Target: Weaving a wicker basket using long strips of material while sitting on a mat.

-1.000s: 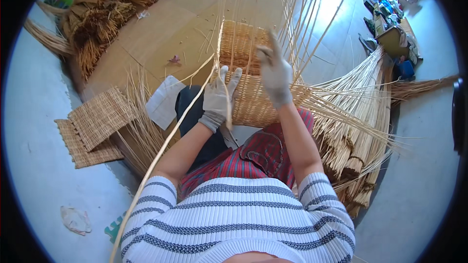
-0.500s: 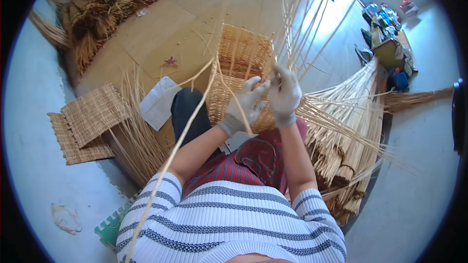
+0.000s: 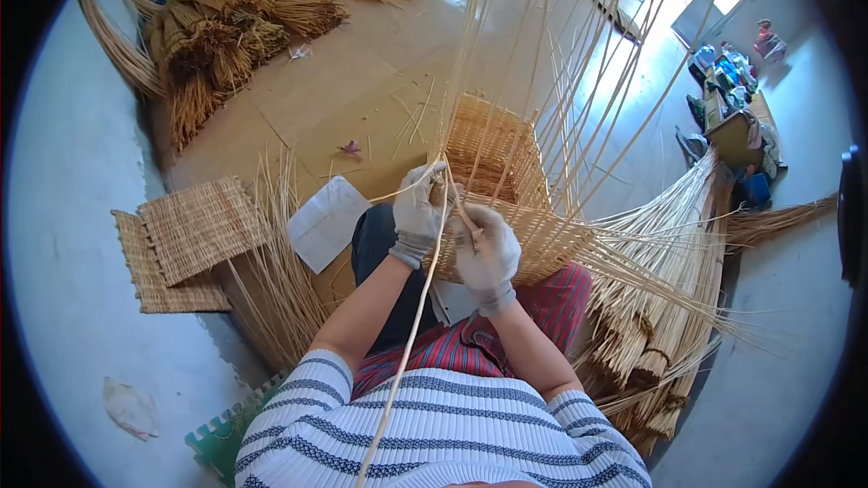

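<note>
A half-woven wicker basket rests on my lap, its long pale stakes rising toward the top of the view. My left hand, in a grey glove, grips the basket's near left rim where a long thin reed passes. That reed runs down past my striped sleeve to the lower edge. My right hand, gloved too, is closed on the reed and the woven edge just right of the left hand. The two hands almost touch.
A flat woven mat lies on the floor at left, with a white sheet beside it. Bundles of straw are piled at upper left. Loose reeds fan out at right. A low table with clutter stands at far right.
My hands have come down and together onto the basket's near rim. The view has tilted, so the basket sits lower and closer. The right hand, raised a second ago, now grips the weave.
</note>
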A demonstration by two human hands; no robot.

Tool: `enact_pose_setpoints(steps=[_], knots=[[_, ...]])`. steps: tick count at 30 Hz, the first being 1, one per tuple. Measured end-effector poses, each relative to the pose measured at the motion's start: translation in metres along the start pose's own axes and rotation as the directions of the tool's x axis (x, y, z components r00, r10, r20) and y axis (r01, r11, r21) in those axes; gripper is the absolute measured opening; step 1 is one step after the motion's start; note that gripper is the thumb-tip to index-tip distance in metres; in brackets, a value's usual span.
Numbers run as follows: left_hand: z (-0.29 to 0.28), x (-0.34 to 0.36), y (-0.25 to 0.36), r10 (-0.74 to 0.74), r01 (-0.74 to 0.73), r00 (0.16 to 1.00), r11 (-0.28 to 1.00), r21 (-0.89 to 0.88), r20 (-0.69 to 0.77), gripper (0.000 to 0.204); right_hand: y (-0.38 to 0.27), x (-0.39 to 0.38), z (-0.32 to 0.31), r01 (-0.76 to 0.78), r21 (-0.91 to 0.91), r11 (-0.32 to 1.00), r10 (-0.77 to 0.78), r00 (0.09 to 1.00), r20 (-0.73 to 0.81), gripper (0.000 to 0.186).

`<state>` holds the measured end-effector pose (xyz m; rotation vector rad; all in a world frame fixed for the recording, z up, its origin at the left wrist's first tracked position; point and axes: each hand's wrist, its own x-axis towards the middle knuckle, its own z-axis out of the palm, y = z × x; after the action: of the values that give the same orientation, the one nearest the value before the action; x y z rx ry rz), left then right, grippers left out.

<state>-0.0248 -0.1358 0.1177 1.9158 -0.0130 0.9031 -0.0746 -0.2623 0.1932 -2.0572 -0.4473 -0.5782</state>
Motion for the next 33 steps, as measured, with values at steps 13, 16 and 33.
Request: enact_pose_setpoints(steps=[13, 16, 33], knots=[[-0.037, -0.009, -0.027, -0.375, 0.565, 0.814, 0.336, -0.754, 0.443, 0.019, -0.018, 0.003, 0.022, 0.222, 0.009, 0.975, -0.209, 0.899, 0.384, 0.03], [-0.049, 0.004, -0.035, -0.297, 0.529, 0.822, 0.714, -0.458, 0.486, 0.02, -0.02, 0.006, 0.028, 0.275, -0.001, 0.961, -0.248, 0.865, 0.436, 0.026], [-0.029, 0.036, -0.057, -0.159, 0.66, 0.59, 0.66, -0.359, 0.792, 0.014, 0.087, -0.015, -0.02, -0.588, 0.51, 0.628, 0.642, 0.762, 0.089, 0.017]])
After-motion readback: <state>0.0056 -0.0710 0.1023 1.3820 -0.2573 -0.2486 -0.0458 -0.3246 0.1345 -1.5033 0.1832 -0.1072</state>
